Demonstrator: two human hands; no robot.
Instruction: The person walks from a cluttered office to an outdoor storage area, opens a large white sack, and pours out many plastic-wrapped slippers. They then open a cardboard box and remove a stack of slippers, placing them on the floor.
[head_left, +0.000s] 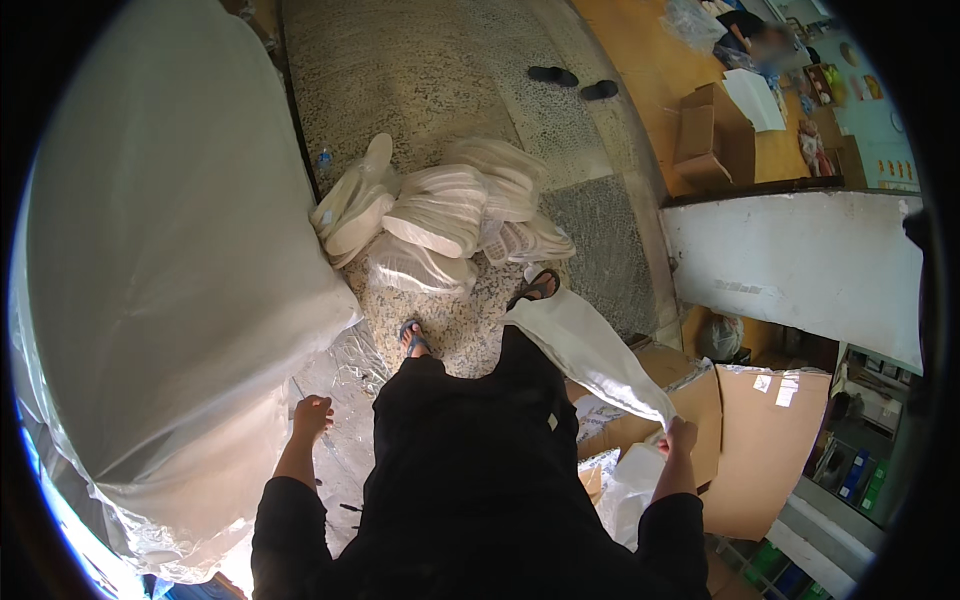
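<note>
My right hand (680,438) grips one end of a long white plastic sack (590,335), which stretches forward and left to my sandalled foot (540,287). My left hand (313,416) hangs out to the left with its fingers curled in, and nothing shows in it; it is nearest the big pale-covered pile. On the floor ahead of my feet lie several bundles of off-white shoe soles (437,212), stacked flat against each other and wrapped in clear plastic. They rest in a heap, some leaning on others.
A tall pile under a pale sheet (170,220) fills the left side. Opened cardboard boxes (770,430) stand by my right arm. A white low wall (800,265) lies beyond them, with a brown carton (714,135) and a person (765,45) farther off. Dark slippers (553,76) lie ahead.
</note>
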